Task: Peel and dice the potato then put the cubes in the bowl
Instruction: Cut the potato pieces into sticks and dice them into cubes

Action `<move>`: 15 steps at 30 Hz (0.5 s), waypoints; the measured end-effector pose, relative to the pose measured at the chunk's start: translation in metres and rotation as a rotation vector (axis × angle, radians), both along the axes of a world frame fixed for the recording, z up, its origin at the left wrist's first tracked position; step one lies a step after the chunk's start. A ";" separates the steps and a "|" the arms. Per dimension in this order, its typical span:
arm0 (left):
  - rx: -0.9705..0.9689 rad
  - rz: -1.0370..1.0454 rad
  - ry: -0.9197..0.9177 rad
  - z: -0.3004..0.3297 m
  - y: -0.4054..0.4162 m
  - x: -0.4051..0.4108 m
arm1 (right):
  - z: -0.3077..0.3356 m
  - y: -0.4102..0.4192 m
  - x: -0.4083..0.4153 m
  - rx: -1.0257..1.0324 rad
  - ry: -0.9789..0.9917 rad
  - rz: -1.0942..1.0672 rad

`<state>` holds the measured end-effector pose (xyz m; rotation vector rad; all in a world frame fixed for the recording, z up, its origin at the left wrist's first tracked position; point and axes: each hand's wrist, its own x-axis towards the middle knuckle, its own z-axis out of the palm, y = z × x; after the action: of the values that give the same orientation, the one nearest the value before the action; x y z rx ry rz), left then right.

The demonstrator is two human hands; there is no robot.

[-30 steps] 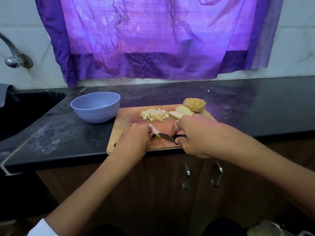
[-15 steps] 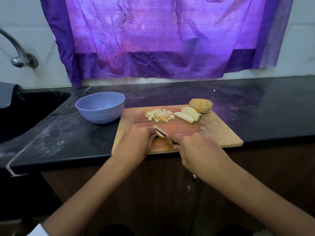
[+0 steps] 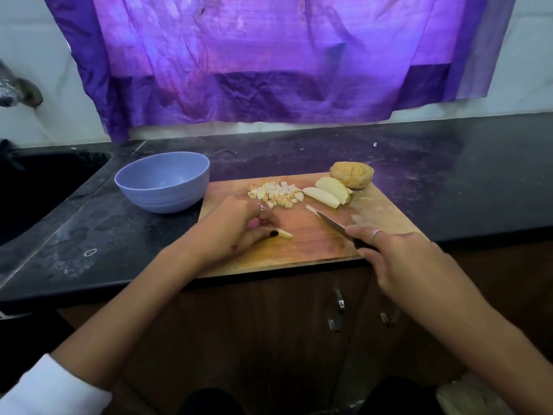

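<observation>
A wooden cutting board (image 3: 317,244) lies at the counter's front edge. My left hand (image 3: 236,229) pinches a pale potato strip (image 3: 283,233) against the board. My right hand (image 3: 398,262) grips a knife (image 3: 332,224) by its dark handle, blade pointing up-left with a small potato piece (image 3: 311,208) at its tip. A pile of diced cubes (image 3: 276,194) sits at the board's far side. Two potato slices (image 3: 327,193) and a potato chunk (image 3: 352,178) lie at the far right corner. An empty blue bowl (image 3: 163,181) stands left of the board.
The black counter (image 3: 449,187) runs to the right. A dark sink (image 3: 45,187) with a tap (image 3: 18,91) is at the far left. A purple cloth (image 3: 269,61) hangs on the wall behind. Cabinet doors with handles (image 3: 338,313) are below the counter.
My right hand has drawn the knife away to the right, and the blade now lies apart from my left hand. My left hand stays on the strip.
</observation>
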<state>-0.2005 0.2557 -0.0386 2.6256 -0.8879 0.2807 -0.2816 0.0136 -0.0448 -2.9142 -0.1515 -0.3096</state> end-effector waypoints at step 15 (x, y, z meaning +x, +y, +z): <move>-0.264 0.446 0.011 -0.021 -0.008 -0.027 | -0.012 0.025 0.018 0.191 -0.037 0.253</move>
<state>-0.2275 0.2474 -0.0600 2.5389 -0.2282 0.4596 -0.2636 0.0389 -0.0563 -2.6633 -0.4655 -0.3168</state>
